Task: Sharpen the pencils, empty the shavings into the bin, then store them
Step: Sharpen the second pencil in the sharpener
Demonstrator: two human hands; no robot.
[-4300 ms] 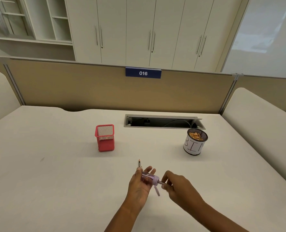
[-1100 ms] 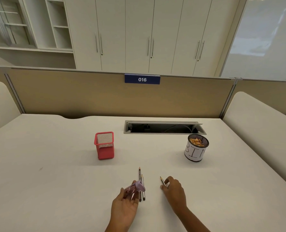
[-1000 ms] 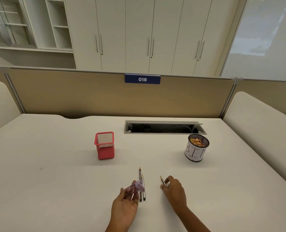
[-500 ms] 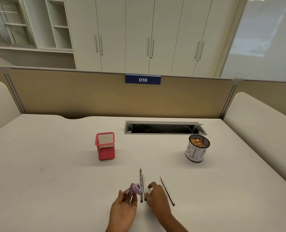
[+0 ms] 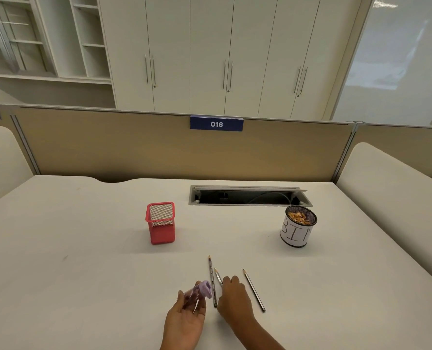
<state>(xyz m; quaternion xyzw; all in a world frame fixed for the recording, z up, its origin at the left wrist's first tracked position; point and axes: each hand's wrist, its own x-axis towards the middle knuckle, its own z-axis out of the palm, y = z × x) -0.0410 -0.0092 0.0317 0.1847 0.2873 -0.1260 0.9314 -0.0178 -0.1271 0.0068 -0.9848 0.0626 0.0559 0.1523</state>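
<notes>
While shavings (image 5: 298, 216) sit in the bin (image 5: 295, 236), left hand (image 5: 184, 317) grips sharpener (image 5: 201, 293); right hand (image 5: 235, 299) pinches pencil (image 5: 218, 276).

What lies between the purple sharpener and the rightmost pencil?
Head view: a first pencil lying flat, then the right hand, fingers pinching a second pencil.

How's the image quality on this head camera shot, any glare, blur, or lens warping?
Head view: even, soft lighting, faint shadows beside the red mesh holder and the bin; bright glare washes the glass panel at upper right; wide-angle warping fans the cabinet doors outward; the pencils and sharpener show no obvious blur.
</notes>
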